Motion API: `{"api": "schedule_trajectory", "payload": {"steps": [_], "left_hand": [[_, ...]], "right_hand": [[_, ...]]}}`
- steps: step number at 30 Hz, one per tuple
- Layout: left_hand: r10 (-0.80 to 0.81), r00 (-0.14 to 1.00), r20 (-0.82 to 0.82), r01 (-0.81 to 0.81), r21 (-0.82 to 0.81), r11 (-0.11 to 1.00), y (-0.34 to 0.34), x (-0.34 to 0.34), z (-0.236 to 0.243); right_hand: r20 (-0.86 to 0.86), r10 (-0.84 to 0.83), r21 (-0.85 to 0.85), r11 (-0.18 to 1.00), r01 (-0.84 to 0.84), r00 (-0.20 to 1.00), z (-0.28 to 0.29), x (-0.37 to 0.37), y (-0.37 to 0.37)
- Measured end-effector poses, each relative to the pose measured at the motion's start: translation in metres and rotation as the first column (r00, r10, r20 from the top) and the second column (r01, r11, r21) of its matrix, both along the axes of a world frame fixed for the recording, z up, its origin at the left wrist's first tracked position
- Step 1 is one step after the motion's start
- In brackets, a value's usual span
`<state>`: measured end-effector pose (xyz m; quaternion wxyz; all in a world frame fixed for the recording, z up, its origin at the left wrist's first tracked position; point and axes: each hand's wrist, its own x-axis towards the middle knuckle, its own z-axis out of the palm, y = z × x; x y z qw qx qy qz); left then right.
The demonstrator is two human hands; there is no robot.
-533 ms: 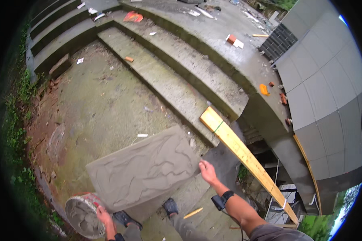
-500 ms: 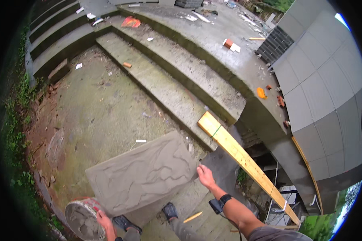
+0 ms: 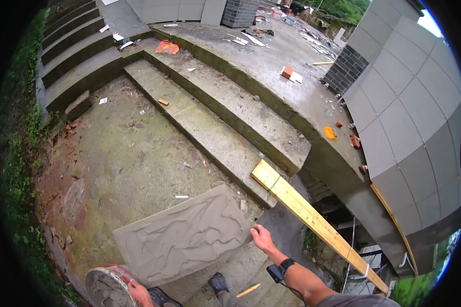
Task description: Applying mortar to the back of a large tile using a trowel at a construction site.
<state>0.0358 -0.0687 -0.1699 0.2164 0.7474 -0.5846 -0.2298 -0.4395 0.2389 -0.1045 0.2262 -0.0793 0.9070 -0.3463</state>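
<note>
A rectangular slab [image 3: 182, 230], its top spread with wavy grey mortar, lies tilted across the lower middle in front of my feet. My right hand [image 3: 262, 237] is closed at the slab's right edge, with its fingertips against the corner. At the lower left stands a bucket [image 3: 95, 271] of wet grey mortar, its rim smeared. My left hand [image 3: 138, 292] grips the side of that bucket nearest the slab. The lower frame edge cuts off part of this hand and of the bucket.
Yellow timber planks [image 3: 312, 215], tied together, slant down at the right beside a drop. Concrete steps [image 3: 210, 117] run beyond the slab. Debris and an orange-red bag [image 3: 167, 47] lie on the upper levels. Grey tiled walls [image 3: 394, 128] rise at right. A wood sliver [image 3: 247, 290] lies near my feet.
The whole scene has shifted lower in the picture, showing more of the far terrace. Both hands keep their places, the left at the bucket and the right at the slab's edge.
</note>
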Motion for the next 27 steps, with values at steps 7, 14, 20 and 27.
{"api": "schedule_trajectory", "payload": {"steps": [7, 14, 20, 27], "left_hand": [[0.037, 0.993, 0.115, -0.042, 0.039, 0.998, 0.001, -0.019, 0.018], [-0.095, 0.995, 0.018, 0.094, 0.082, 0.992, -0.002, -0.003, 0.024], [-0.441, 0.888, 0.132, 0.414, 0.186, 0.891, 0.047, 0.019, 0.111], [-0.563, 0.817, -0.127, 0.544, 0.494, 0.678, 0.056, 0.1, 0.142]], "right_hand": [[0.035, -0.012, 0.016, 1.0, 0.011, 0.999, 0.003, -0.006, -0.009], [0.042, 0.038, -0.056, 0.998, -0.036, 0.998, 0.019, -0.007, -0.002], [0.064, 0.116, 0.23, 0.965, -0.127, 0.991, 0.019, 0.043, 0.09], [0.353, 0.099, 0.329, 0.918, -0.222, 0.93, 0.035, 0.153, 0.285]]}}
